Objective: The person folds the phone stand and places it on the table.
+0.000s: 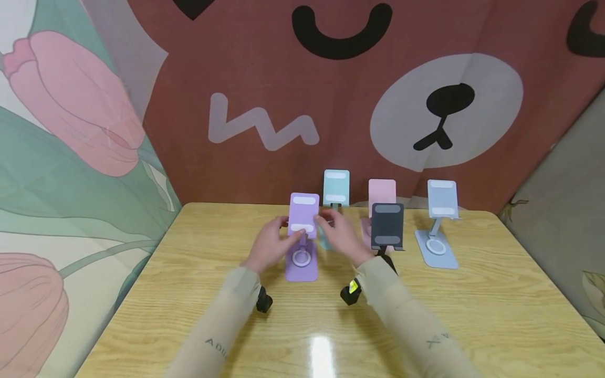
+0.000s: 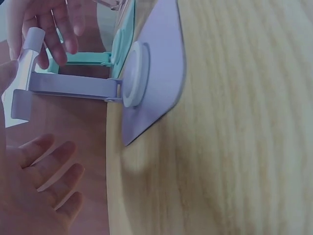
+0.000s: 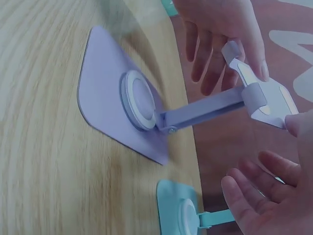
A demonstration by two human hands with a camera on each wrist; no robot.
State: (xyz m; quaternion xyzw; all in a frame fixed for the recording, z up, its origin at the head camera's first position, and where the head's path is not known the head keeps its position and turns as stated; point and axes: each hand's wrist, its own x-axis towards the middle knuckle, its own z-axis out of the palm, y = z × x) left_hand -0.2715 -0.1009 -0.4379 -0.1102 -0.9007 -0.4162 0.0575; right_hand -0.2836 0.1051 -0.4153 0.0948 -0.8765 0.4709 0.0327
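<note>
A purple phone stand (image 1: pixel 302 265) stands upright on the table, its top plate raised on a hinged arm above a flat base with a ring. My left hand (image 1: pixel 270 244) is at the plate's left side; in the right wrist view its thumb (image 3: pixel 259 58) rests on the plate's front near the lower lip. The left fingers (image 2: pixel 54 164) spread loosely behind, apart from the stand. On the plate's other side is my right hand (image 1: pixel 342 236), its thumb touching the edge. Relaxed right fingers (image 3: pixel 259 183) extend behind the plate.
A teal stand (image 1: pixel 336 186) is behind the purple one. Further right are a pink stand (image 1: pixel 382 190), a black stand (image 1: pixel 387 226) in front of it, and a blue stand (image 1: pixel 437 247). The wooden table (image 1: pixel 189 294) ends at a printed cloth (image 1: pixel 236 173).
</note>
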